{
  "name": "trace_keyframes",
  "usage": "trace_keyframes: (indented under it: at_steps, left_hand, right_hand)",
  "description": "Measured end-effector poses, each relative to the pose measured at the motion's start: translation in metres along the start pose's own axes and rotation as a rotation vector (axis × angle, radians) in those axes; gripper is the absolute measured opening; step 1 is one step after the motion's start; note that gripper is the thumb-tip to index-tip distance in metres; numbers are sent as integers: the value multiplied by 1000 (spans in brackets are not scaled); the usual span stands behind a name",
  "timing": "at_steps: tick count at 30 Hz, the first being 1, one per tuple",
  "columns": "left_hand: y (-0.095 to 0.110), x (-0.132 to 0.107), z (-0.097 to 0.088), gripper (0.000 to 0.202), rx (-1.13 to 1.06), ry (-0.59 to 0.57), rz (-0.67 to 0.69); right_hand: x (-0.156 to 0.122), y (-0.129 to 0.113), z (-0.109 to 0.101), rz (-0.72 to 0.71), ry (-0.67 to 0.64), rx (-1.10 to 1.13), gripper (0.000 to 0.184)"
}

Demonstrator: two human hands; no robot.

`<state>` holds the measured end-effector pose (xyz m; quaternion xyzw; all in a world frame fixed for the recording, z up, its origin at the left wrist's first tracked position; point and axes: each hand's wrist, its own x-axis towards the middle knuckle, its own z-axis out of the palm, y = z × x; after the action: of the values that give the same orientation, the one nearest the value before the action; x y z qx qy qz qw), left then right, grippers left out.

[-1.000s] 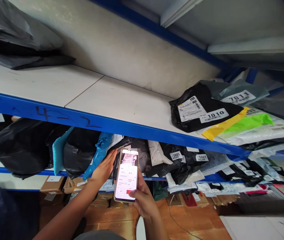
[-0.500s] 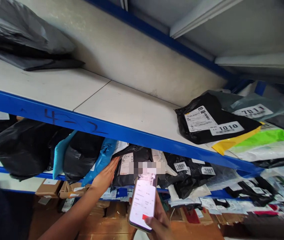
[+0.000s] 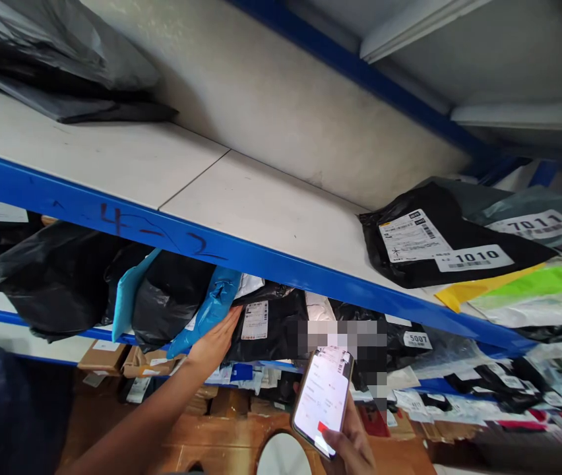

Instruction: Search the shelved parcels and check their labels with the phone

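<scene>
So the landmark here is the blue beam (image 3: pixel 162 234), the one with "4-2" scrawled on it. Right behind it is a white upper shelf (image 3: pixel 261 204) with a seam across it, and behind that a scuffed pale wall (image 3: pixel 285 99). Way below the beam there's an orange-brown floor (image 3: pixel 226 435).

Stuff around: a big grey bag (image 3: pixel 73 46) sits above the beam's left end, and above its right end there's a black package marked 1010 (image 3: pixel 424 231), overlapping yellow and green packaging. Under the beam it's a row of parcels: a bulky black bag (image 3: pixel 53 277) to the left, a shiny blue pouch (image 3: pixel 214 307) near the middle, then a black labelled parcel (image 3: pixel 271 330). The beam hides the tops of that row. Cardboard boxes (image 3: pixel 101 356) sit lower down.

The left hand (image 3: pixel 214 343) is just under the beam, fingers straight and not gripping anything, resting between pouch and labelled parcel. The right hand (image 3: pixel 353 442) is further below, fingers wrapped round a phone (image 3: pixel 324 399), thumb at a red button. The phone's tilted, screen lit mostly white, with a pixelated patch over its top, so I can't read it.
</scene>
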<state>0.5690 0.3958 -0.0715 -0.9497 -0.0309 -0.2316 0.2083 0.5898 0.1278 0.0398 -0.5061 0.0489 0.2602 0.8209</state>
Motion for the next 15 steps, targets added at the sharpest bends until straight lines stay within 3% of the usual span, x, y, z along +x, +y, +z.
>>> trace_keyframes:
  at_steps: [4, 7, 12, 15]
  left_hand:
    - [0, 1, -3, 51, -38, 47, -27]
    - [-2, 4, -5, 48, -108, 131, -82]
    - [-4, 15, -10, 51, -212, 238, -190]
    - [-3, 25, -12, 40, -183, 346, -346]
  right_hand:
    - [7, 3, -14, 39, -62, 28, 76]
    - [16, 14, -16, 75, -151, 92, 65]
    - [35, 57, -1, 84, -250, 102, 52]
    - [51, 87, 7, 72, -254, 12, 41]
